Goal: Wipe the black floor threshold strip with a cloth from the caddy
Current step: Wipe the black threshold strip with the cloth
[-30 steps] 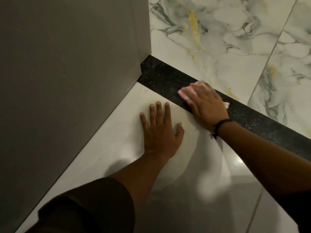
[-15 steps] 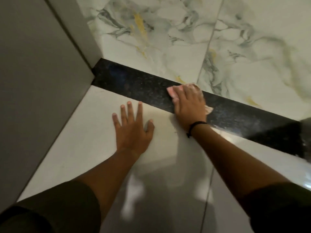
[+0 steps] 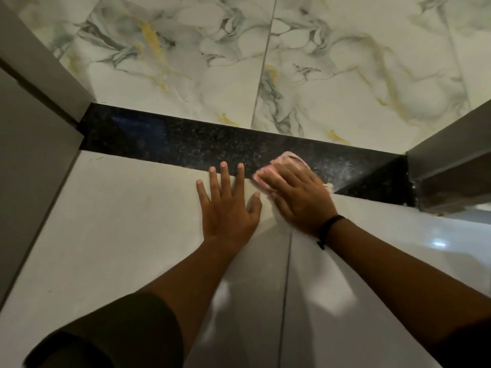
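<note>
The black speckled threshold strip (image 3: 164, 140) runs across the floor between a plain white tile and marbled tiles. My right hand (image 3: 297, 197) lies flat on a pink cloth (image 3: 265, 176), pressing it on the strip's near edge, right of the middle. Only the cloth's pink edges show around my fingers. My left hand (image 3: 228, 205) rests flat on the white tile beside it, fingers spread, with the fingertips reaching the strip's edge. The caddy is out of view.
A grey wall and door frame (image 3: 39, 107) stand at the strip's left end. Another grey frame (image 3: 451, 155) stands at its right end. Marbled tiles (image 3: 332, 75) lie beyond the strip and glossy white tiles (image 3: 119, 221) lie on my side.
The view has swung right, so the right door frame now shows. My right hand with the cloth has slid rightward along the strip, and my left hand has shifted forward to the strip's edge.
</note>
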